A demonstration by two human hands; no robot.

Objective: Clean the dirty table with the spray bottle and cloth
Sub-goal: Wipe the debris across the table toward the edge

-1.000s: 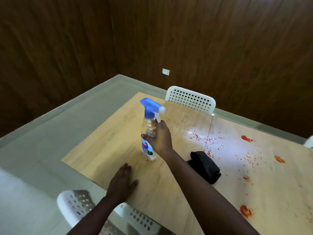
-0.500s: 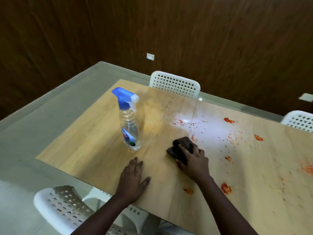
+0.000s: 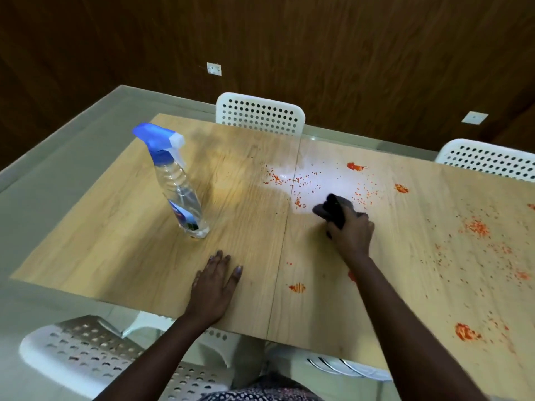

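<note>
The dark cloth [image 3: 333, 210], soft and bunched into a lump, lies on the pale wood-grain tabletop [image 3: 249, 227] at the near edge of a shiny wet patch, its free end pointing away from the person. The right hand [image 3: 351, 234] grips it, fingers curled over its near part. Orange-red smears and specks [image 3: 354, 166] are scattered around and to the right. Well to the left stands the spray bottle [image 3: 179, 186], clear ribbed plastic with a blue trigger head, its long axis upright and the white nozzle pointing right. The left hand [image 3: 215, 280] rests flat on the tabletop, fingers straight. White perforated chairs [image 3: 260, 114] stand at the far side.
</note>
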